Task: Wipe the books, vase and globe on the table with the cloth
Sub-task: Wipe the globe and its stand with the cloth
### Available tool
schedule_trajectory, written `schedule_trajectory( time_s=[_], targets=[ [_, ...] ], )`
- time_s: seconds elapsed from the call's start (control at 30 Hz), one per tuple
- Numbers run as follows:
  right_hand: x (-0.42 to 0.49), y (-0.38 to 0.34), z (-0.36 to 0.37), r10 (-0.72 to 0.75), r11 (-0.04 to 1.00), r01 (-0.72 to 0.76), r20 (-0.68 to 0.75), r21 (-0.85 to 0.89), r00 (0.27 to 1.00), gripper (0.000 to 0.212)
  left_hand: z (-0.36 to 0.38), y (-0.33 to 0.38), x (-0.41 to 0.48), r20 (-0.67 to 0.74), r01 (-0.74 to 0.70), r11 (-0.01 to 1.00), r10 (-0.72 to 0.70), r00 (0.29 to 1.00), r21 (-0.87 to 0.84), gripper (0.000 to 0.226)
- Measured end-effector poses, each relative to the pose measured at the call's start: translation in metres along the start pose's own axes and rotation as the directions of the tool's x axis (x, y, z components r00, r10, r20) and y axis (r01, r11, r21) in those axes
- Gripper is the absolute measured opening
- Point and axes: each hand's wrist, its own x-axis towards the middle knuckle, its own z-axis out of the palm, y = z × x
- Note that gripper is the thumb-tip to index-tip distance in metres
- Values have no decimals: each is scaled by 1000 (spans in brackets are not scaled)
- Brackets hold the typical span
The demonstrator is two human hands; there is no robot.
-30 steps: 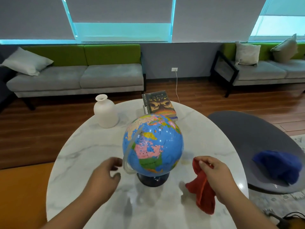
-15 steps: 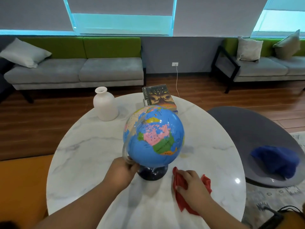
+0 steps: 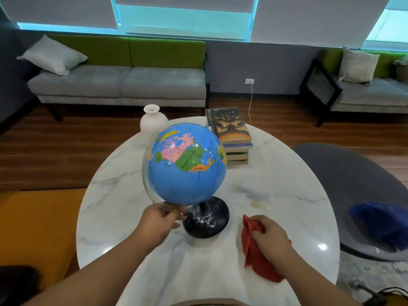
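Note:
A blue globe (image 3: pixel 187 164) on a black round base (image 3: pixel 206 219) stands tilted toward me in the middle of the white marble table (image 3: pixel 276 191). My left hand (image 3: pixel 157 221) grips the clear arc at the globe's lower left. My right hand (image 3: pixel 270 236) rests on the table to the right of the base, closed on a red cloth (image 3: pixel 257 259). A white vase (image 3: pixel 152 121) stands at the far side, partly hidden behind the globe. A stack of books (image 3: pixel 231 133) lies at the far right of the table.
A dark grey round chair (image 3: pixel 353 184) with a blue cloth (image 3: pixel 384 224) on it sits right of the table. Sofas line the far wall. An orange mat (image 3: pixel 33 228) lies on the floor at the left. Cables trail at the bottom right.
My left hand went from open beside the globe to gripping its arc, and the globe has tipped and turned. My right hand lowered the red cloth onto the table and shifted it right.

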Motion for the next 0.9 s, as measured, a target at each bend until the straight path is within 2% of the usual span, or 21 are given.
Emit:
schedule_trajectory(
  time_s=[0.1, 0.17, 0.33, 0.43, 0.5, 0.57, 0.63, 0.73, 0.8, 0.83, 0.9],
  targets=[
    [5, -21, -4, -106, 993, 111, -91, 44, 990, 32, -3, 2, -1, 6, 15, 1000, -15, 1000, -13, 13],
    [6, -36, -1, -187, 980, 192, -102, 46, 977, 29, -4, 1, 0, -10, 31, 999, -31, 999, -16, 13],
    [4, -50, 19, -353, 935, 352, -35, -47, 935, 28, -6, 0, 0, -73, 61, 996, -66, 995, -69, 11],
    [-3, -53, 28, -433, 894, 442, 115, -75, 894, 27, -2, 1, -1, -102, 74, 992, -84, 991, -99, 11],
    [-1, -51, 32, -411, 894, 433, 176, -112, 894, 33, 0, 1, -1, -112, 74, 992, -86, 990, -103, 13],
    [10, -43, 32, -341, 923, 358, 132, -143, 931, 43, 1, 1, -1, -115, 73, 991, -85, 990, -110, 14],
    [20, -38, 31, -290, 931, 301, 81, -205, 954, 30, 2, 2, 0, -123, 76, 990, -91, 988, -119, 14],
    [15, -46, 33, -452, 880, 455, 51, -136, 890, 21, 3, 6, 3, -129, 86, 989, -101, 986, -121, 16],
    [12, -49, 37, -548, 809, 566, 144, -159, 824, 22, 2, 7, 5, -141, 96, 986, -115, 983, -137, 16],
    [14, -48, 38, -523, 815, 550, 178, -184, 834, 22, 2, 7, 5, -142, 98, 985, -118, 983, -143, 16],
    [22, -48, 30, -388, 878, 421, 177, -228, 904, 17, 3, 8, 3, -146, 90, 986, -111, 983, -142, 17]
  ],
)
